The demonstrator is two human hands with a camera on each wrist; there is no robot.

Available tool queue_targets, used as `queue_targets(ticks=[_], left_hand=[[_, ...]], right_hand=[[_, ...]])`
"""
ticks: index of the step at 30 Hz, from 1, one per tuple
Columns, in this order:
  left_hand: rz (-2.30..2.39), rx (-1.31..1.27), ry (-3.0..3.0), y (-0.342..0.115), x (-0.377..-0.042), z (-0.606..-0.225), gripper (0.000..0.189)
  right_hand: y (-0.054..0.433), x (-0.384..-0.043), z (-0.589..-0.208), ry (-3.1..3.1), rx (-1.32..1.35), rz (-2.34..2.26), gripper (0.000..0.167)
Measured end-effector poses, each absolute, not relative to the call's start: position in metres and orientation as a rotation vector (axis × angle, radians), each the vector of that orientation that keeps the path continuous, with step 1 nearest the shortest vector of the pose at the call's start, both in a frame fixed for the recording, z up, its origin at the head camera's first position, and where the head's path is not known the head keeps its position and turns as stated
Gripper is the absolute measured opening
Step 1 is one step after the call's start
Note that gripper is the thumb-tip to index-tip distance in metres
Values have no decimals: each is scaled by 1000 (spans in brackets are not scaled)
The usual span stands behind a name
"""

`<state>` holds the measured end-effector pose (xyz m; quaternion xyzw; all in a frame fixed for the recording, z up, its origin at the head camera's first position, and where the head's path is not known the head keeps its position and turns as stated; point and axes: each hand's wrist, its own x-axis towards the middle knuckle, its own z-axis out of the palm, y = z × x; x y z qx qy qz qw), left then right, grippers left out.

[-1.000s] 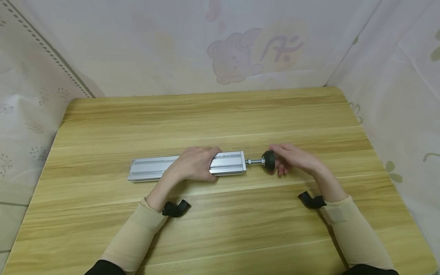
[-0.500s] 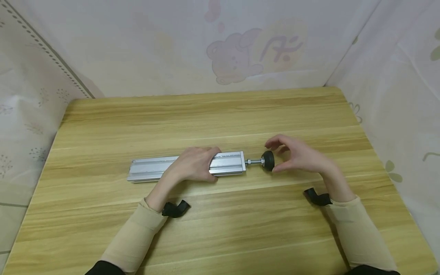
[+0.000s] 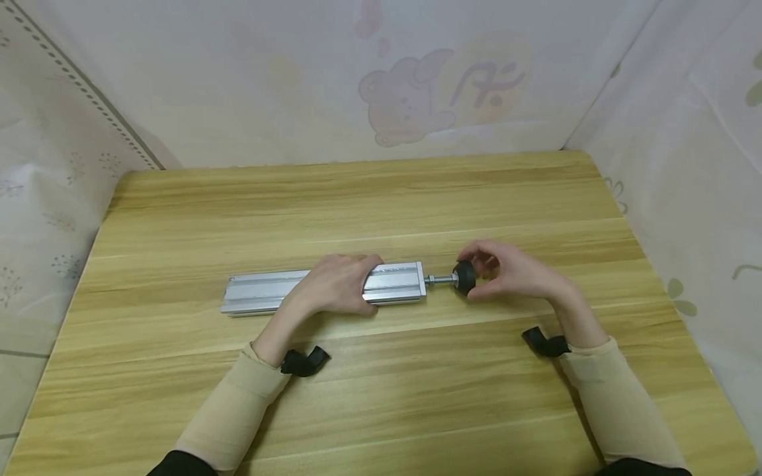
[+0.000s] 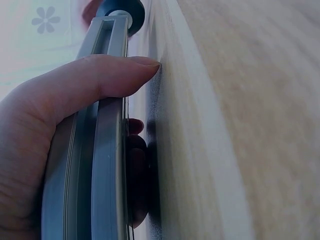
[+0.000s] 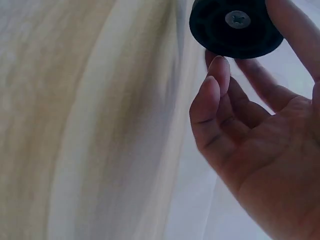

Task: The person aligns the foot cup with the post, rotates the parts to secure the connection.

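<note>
A silver aluminium profile [image 3: 393,281] lies lengthwise across the table. From its right end a threaded rod [image 3: 440,279] sticks out, ending in a black levelling foot [image 3: 465,277]. My left hand [image 3: 335,283] grips the profile around its middle; in the left wrist view the thumb crosses its grooved side and fingertips show under the far edge. My right hand [image 3: 514,270] pinches the rim of the foot between thumb and fingers. The right wrist view shows the foot's ribbed underside, with a cross-head screw [image 5: 238,19] in its centre.
The wood-grain table [image 3: 381,396] reaches up to a pale patterned cloth backdrop [image 3: 268,86], with more cloth at the left and right. A black curved wrist mount [image 3: 305,361] sits at each cuff.
My right hand drew back from the foot with its fingers spread, then closed around the rim again. The left hand and the profile stay where they were.
</note>
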<state>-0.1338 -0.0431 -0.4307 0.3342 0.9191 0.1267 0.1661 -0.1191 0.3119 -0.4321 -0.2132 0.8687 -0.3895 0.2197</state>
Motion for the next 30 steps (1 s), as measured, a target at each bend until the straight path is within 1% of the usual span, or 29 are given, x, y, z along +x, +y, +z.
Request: queue_targets(ticks=[7, 12, 18, 25, 30], left_hand=[[365, 964, 2620, -43, -133, -431, 68], [360, 962, 2619, -43, -134, -431, 69], [369, 958, 2618, -43, -134, -432, 69], [376, 960, 2624, -43, -134, -432, 68], [362, 965, 2629, -43, -134, -432, 68]], right_hand=[[316, -121, -428, 2257, -422, -1141, 58], [318, -121, -429, 2172, -353, -1174, 54], [317, -124, -431, 2118, -309, -1193, 48], [317, -124, -434, 2103, -299, -1201, 50], [317, -123, -434, 2151, -305, -1157, 46]])
